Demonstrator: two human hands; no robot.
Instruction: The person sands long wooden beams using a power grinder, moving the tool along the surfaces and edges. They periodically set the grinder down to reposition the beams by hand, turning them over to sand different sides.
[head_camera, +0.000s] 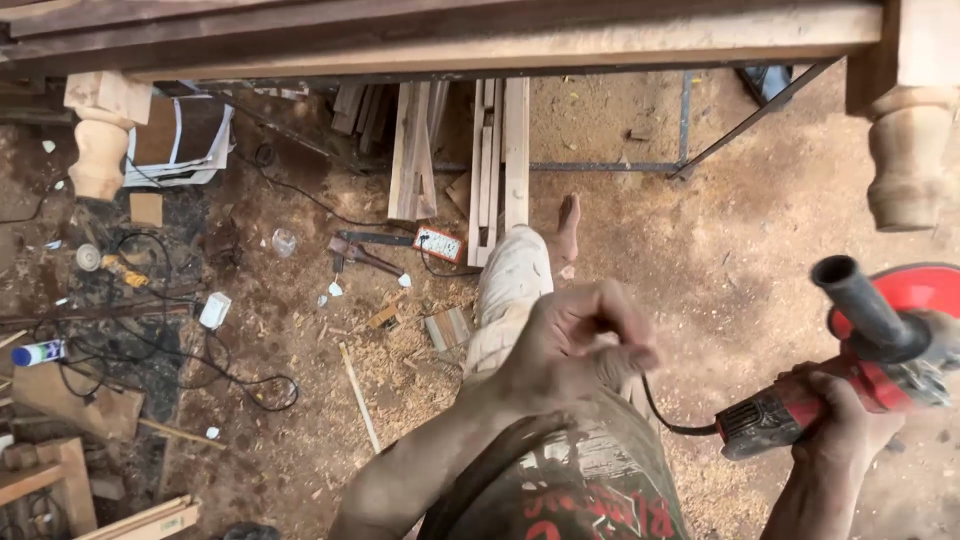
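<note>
My right hand (845, 420), down at about four o'clock, is closed around the body of a red angle grinder (850, 375), its black side handle (865, 305) sticking up toward one o'clock and its red guard at three o'clock by the frame edge. My left hand (575, 345), near the centre, is curled into a loose fist, and the black power cord (665, 410) seems to run from it to the grinder's tail; whether my fingers actually pinch the cord I cannot tell. I judge this to be the moment of getting the tool in hand and the cable out of the way, before any contact with wood: the disc is off the work. The next move, to my eye, calls for my left hand to take the side handle so both hands steady the tool.

Above me at twelve o'clock runs a wooden furniture rail (500, 45), with turned legs at ten o'clock (100, 140) and two o'clock (905, 160). On the sawdust floor, a small red-and-white flat box (438, 243) lies at eleven o'clock beside stacked wood strips (500, 160). A white-and-blue spray can (38, 352) lies at nine o'clock, a small white carton (214, 310) nearer in, and a stack of white-edged brown boards (180, 140) at ten o'clock.
</note>
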